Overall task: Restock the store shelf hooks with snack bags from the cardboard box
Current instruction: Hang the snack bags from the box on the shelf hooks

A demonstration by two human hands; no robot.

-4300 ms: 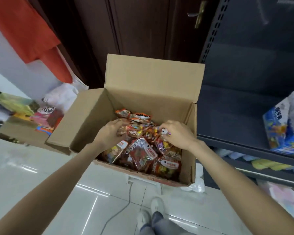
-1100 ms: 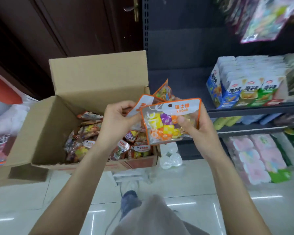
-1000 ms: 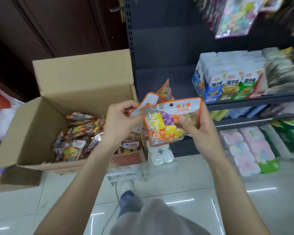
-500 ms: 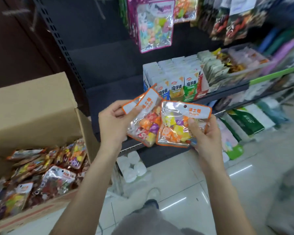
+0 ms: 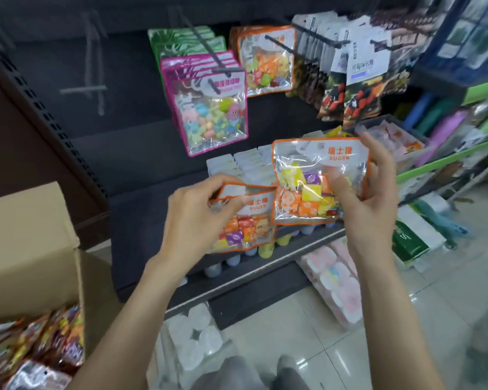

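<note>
**Here, two candy bags held up before the hooks**

Now my left hand pinches the orange header of one clear candy bag, fingers clamped together on it. My right hand grips a second candy bag upright — thumb in front, fingers behind. Both sit below a pink-edged bag hanging on a shelf hook. The cardboard box — more snacks inside — stands at lower left.

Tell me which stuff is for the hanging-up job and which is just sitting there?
For the job: candy bag in right hand; candy bag in left hand; cardboard box; hooks.

Just sitting there: pink bags, cartons, green pack.
</note>
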